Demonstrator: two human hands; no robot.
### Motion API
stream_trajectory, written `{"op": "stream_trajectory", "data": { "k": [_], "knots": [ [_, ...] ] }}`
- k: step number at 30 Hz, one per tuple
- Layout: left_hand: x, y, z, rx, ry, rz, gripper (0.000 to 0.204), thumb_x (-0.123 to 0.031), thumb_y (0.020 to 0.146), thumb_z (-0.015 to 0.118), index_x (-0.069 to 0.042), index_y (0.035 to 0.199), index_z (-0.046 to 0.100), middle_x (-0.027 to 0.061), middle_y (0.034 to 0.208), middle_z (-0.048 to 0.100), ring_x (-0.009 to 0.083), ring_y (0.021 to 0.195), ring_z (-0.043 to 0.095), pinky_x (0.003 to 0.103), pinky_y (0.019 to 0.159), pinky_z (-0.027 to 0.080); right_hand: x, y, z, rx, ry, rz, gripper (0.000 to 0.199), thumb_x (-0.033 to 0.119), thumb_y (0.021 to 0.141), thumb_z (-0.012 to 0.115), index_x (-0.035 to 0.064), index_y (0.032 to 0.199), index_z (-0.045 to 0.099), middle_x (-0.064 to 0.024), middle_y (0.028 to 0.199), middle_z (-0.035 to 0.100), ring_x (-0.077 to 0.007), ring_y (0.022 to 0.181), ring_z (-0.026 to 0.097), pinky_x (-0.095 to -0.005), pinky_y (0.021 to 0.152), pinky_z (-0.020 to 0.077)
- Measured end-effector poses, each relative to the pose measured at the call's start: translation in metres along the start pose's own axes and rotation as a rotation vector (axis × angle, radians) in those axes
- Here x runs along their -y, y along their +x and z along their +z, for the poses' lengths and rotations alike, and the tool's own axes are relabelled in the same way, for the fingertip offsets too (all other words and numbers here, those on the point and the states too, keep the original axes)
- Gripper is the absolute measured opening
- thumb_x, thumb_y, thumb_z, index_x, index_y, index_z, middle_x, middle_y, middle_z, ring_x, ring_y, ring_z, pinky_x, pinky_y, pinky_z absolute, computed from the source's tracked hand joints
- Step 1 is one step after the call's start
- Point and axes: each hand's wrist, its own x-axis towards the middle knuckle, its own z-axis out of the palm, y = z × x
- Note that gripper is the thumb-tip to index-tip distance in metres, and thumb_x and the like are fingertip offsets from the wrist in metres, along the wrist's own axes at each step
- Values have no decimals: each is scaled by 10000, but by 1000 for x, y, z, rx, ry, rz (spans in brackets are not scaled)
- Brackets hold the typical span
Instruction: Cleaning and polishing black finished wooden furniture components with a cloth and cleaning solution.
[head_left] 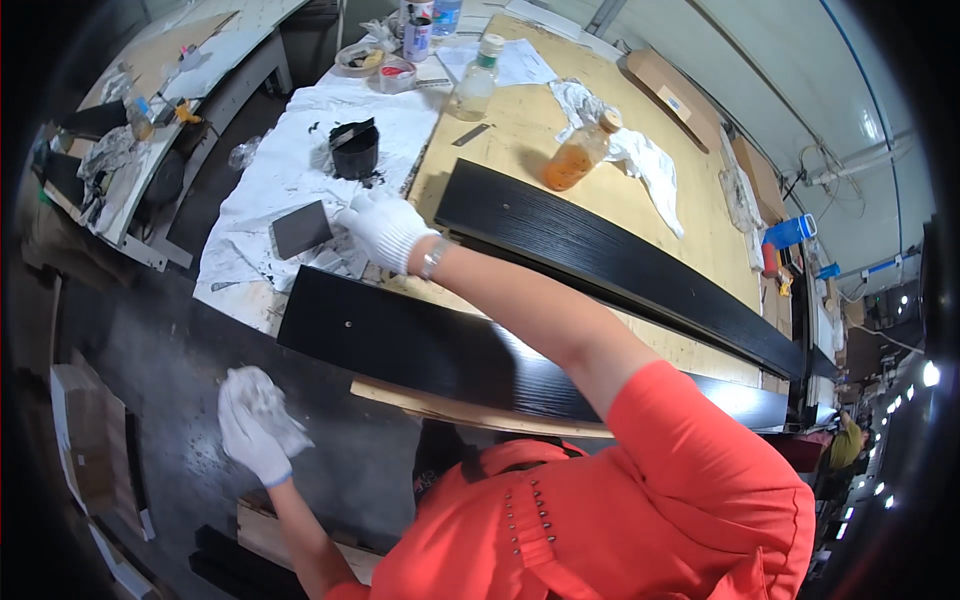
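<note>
The left hand (250, 442), white-gloved, is seen at the lower left of the frame, held out to the side of the boards against the dark floor. A crumpled white rag (284, 424) is gripped in its curled fingers; it is bunched, probably so that loose ends are gathered in. The right hand (385, 230), also gloved, is stretched to left of centre, just beside a dark grey square pad (301, 230). Its fingertips are poorly shown, so whether anything is gripped there cannot be told. The pad is laid on a stained white cloth (260, 160), seemingly spread so that the tabletop (525, 130) is shielded from black smears; a black tub (355, 157) is set there too, perhaps for that reason. Across the middle, a front black board (405, 335) and a rear black board (600, 255) are laid with a gap between them, likely so that their edges can be reached. A bottle of orange liquid (573, 164) is stood beyond them, apparently out of the arm's way.
</note>
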Motion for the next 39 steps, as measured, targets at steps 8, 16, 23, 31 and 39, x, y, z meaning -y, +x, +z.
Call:
{"op": "stream_trajectory", "data": {
  "k": [8, 16, 23, 31, 39],
  "knots": [
    [48, -113, -71, 70, 58, -366, 335, -127, 1048, 515, 63, 1278, 666, 186, 1247, 718, 294, 1095, 702, 392, 979, 538, 6, 56, 19, 234, -102, 72, 195, 126, 902, 618, 71, 1054, 727, -211, 1127, 673, -367, 1039, 692, -476, 882, 571],
    [50, -125, -31, -24, -232, -570, 303, -111, 1041, 518, 76, 1207, 688, 155, 1185, 731, 232, 1054, 690, 371, 966, 535, 107, 15, -10, 80, 683, 34, 202, 106, 760, 696, 51, 947, 750, -203, 1077, 603, -369, 1023, 607, -423, 875, 530],
    [20, -106, -5, -7, -400, -697, 314, -111, 1039, 500, 79, 1210, 684, 134, 1130, 731, 209, 984, 701, 342, 904, 559, 126, 8, 14, 200, 329, -283, 125, 166, 804, 689, 91, 904, 676, -156, 1020, 587, -380, 979, 613, -468, 829, 525],
    [43, -116, 2, -49, -336, -629, 320, -143, 1051, 507, 62, 1226, 679, 129, 1139, 723, 204, 958, 697, 342, 836, 590, 125, 20, 10, 277, 473, -229, 104, 178, 820, 704, 128, 897, 753, -125, 947, 644, -339, 995, 629, -433, 832, 527],
    [42, -113, -1, -67, -360, -621, 302, -122, 1051, 511, 64, 1210, 688, 126, 1152, 722, 197, 973, 693, 345, 885, 571, 91, 46, 10, 155, 284, 28, 176, 168, 855, 635, 166, 903, 805, -145, 963, 667, -364, 948, 634, -457, 835, 538]
  ]
}}
